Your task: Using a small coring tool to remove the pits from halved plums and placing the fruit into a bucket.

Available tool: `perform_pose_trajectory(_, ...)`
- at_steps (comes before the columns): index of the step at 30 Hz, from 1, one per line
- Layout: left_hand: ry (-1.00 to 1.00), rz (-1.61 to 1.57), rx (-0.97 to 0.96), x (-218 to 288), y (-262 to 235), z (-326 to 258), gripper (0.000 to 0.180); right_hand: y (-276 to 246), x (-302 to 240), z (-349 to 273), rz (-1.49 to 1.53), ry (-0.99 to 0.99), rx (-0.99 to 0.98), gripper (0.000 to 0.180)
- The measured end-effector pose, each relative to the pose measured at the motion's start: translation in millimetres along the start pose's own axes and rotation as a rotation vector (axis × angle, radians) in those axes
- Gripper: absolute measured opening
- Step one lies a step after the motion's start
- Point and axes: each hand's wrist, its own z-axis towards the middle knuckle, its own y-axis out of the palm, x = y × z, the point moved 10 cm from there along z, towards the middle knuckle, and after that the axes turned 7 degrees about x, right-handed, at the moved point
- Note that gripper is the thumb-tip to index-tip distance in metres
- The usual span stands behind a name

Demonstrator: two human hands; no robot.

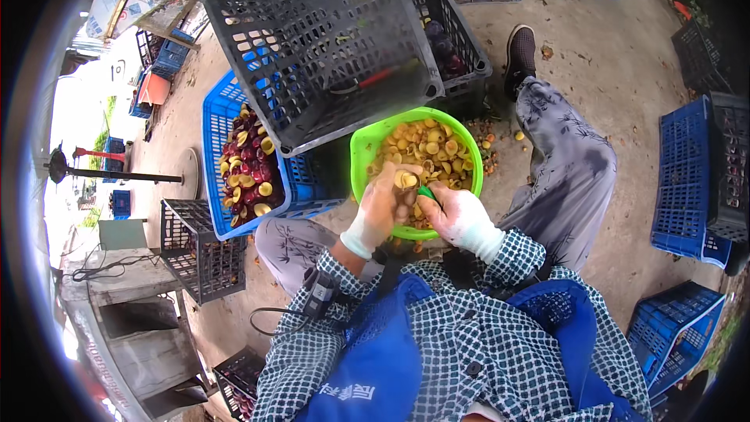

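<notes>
Over a bright green basin [360, 158], my left hand [381, 207] pinches a cut yellow fruit half [405, 180] in its fingertips. My right hand [459, 219] is closed around a small tool with a green handle [424, 192], held against the fruit; its working end is hidden. White coverings wrap both hands near the wrists. Many yellow fruit halves [431, 137] fill the basin. To its left stands a blue crate [217, 141] of dark red plums [254, 168], some showing yellow cut faces.
An upturned black crate [312, 55] leans over the blue crate, with a red-handled tool [377, 77] lying in it. Behind it another black crate [469, 70] holds dark plums. Blue crates [681, 180] stand at right. Fruit scraps [488, 152] litter the floor beside the basin.
</notes>
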Motion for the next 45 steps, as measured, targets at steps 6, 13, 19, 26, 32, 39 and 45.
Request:
perform_pose_trajectory(6, 0.198, 0.042, 0.178, 1, -14, 6, 0.062, -4, -14, -5, -0.043, -0.057, 0.049, 0.034)
perform_pose_trajectory(13, 0.174, -0.069, 0.345, 10, -70, 23, 0.055, -19, 16, 1, 0.303, 0.094, 0.235, 0.033)
perform_pose_trajectory(19, 0.442, 0.593, 0.296, 59, -113, 27, 0.024, -17, 23, 3, 0.473, 0.232, 0.205, 0.029)
perform_pose_trajectory(26, 0.052, 1.727, 0.174, -41, -91, 90, 0.026, -16, 30, 3, 0.488, 0.254, 0.224, 0.030)
perform_pose_trajectory(32, 0.167, 0.858, 0.029, 11, -63, 68, 0.026, -17, 33, 1, 0.496, 0.327, 0.198, 0.030)
perform_pose_trajectory(39, -0.062, -0.362, -0.130, -14, -67, 26, 0.049, -13, 23, 3, 0.480, 0.262, 0.140, 0.030)
perform_pose_trajectory(45, 0.062, -0.219, 0.184, 18, -98, -15, 0.029, 0, 37, 4, 0.580, 0.332, 0.088, 0.026)
